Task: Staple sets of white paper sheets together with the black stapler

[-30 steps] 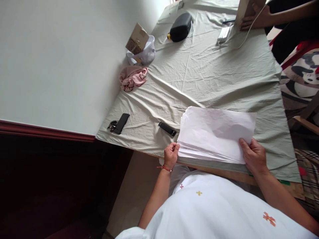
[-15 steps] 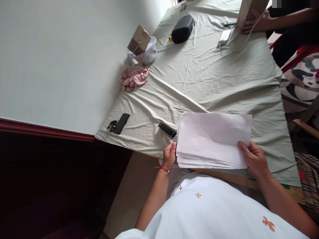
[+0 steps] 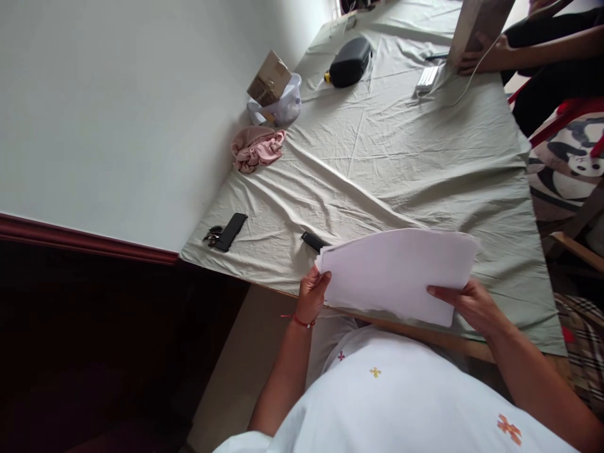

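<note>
Holding a paper stack [image 3: 401,270] lifted above the table [image 3: 401,145] edge: left hand [image 3: 312,294] pinches the left corner, right hand [image 3: 465,305] grips the right edge, thumb on top. Even pressure on both sides would keep sheets aligned. No writing or brand is legible on the paper or nearby black device [image 3: 313,241].

1. One stack of white paper [image 3: 396,274], sheets too many to count.
2. Two hands on it: left hand [image 3: 312,294], right hand [image 3: 467,305].
3. Two small black devices [image 3: 231,231] on the cloth.
4. One black case [image 3: 350,61].
5. One pink cloth bundle [image 3: 257,148].
6. One co-worker's hand [image 3: 481,55].
</note>
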A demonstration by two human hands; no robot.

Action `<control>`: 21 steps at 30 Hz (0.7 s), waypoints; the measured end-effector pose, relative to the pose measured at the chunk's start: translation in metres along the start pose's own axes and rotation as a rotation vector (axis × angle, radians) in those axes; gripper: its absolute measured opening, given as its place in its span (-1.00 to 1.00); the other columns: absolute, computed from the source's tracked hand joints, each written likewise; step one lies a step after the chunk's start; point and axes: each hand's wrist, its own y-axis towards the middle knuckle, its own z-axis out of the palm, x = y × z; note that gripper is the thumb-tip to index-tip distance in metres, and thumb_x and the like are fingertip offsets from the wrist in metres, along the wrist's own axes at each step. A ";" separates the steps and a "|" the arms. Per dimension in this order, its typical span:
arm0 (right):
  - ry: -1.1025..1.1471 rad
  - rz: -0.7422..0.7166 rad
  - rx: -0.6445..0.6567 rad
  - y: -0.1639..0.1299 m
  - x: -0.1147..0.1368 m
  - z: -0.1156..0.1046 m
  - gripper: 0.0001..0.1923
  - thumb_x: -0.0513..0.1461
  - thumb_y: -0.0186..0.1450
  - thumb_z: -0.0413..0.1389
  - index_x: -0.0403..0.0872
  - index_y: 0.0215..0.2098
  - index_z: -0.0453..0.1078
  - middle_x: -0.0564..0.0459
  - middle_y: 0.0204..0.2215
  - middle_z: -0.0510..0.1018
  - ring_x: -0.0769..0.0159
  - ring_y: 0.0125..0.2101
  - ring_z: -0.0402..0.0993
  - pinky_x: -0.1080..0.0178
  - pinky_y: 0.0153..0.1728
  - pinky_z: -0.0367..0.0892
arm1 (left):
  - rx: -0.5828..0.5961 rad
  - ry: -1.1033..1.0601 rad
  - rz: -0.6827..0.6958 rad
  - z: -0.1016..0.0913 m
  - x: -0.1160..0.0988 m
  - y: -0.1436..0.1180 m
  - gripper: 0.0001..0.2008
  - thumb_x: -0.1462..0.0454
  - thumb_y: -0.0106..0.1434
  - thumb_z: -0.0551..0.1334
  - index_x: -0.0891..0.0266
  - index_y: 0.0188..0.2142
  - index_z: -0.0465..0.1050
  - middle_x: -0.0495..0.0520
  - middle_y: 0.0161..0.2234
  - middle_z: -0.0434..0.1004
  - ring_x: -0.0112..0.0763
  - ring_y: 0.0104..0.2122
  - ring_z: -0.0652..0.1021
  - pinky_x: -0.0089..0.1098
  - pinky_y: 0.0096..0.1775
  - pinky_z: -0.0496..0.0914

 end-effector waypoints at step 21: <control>-0.447 -0.323 0.129 0.027 0.044 -0.007 -0.65 0.02 0.12 0.43 0.00 -0.24 0.64 -0.04 -0.30 0.73 0.14 -0.31 0.62 0.13 -0.22 0.58 | 0.279 0.377 0.165 -0.006 -0.020 0.026 -0.70 0.10 0.10 0.51 0.15 -0.19 0.69 0.13 -0.22 0.69 -0.20 -0.23 0.60 -0.23 -0.17 0.51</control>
